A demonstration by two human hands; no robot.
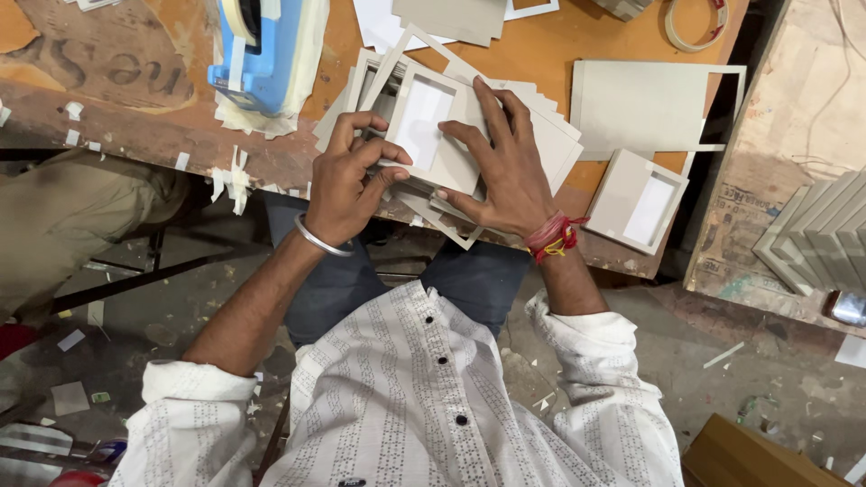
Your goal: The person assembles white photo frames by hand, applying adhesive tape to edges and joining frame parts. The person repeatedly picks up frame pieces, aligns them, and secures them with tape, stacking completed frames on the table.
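The left hand [347, 185] pinches the near left edge of a grey cardboard frame [431, 126], thumb on top and fingers curled around the edge. The right hand [505, 171] lies flat and spread on the right half of the same frame, pressing it down, fingers straight and closed on nothing. The frame has a rectangular window with white showing through it, and it tops a loose stack of cardboard pieces [541, 149] at the near edge of the orange worktop [550, 50].

Left of the frame, a blue tape dispenser [257, 54] stands on the worktop, with pale tape strips hanging beneath it and small tape scraps [230, 180] stuck along the worktop edge. Right of the frame lies a large flat grey cardboard sheet [640, 104], and nearer than that sheet a second windowed frame [636, 200] sits close to the edge. Beyond the sheet, a roll of tape [696, 22] rests at the far side. Far right of the frame, a row of grey boards [821, 230] leans together on a separate wooden surface.
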